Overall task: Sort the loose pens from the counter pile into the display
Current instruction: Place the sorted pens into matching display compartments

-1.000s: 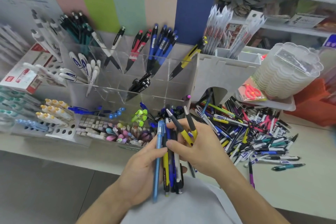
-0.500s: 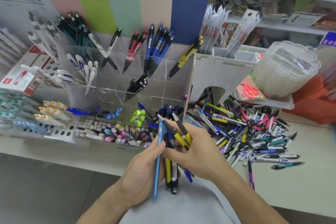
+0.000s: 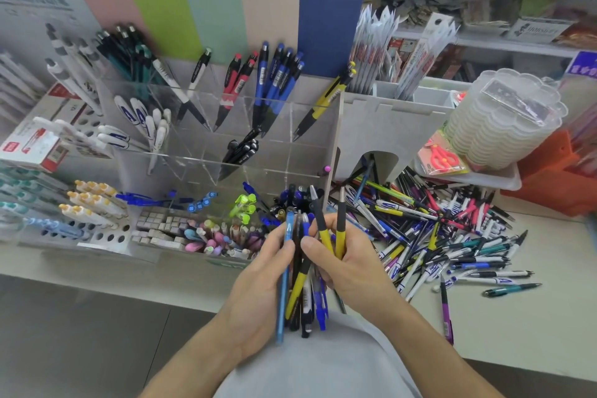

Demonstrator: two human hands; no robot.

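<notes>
A pale counter [image 3: 517, 333] holds a pile of loose pens [image 3: 445, 236], a clear acrylic display [image 3: 226, 139] and a white tray [image 3: 484, 182].

The left hand [image 3: 258, 281] covers the middle of the mixed bundle of pens [image 3: 302, 294] it grips. The grey-white surface [image 3: 517, 317] runs off the right edge, and small print on the red-and-white cardboard box [image 3: 35, 145] is too blurred to read

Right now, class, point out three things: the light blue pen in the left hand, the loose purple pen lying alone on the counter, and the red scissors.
light blue pen [image 3: 282, 297], head view, mid barrel below the thumb.
purple pen [image 3: 446, 317], head view, on its barrel.
red scissors [image 3: 442, 157], head view, on the handles.
</notes>
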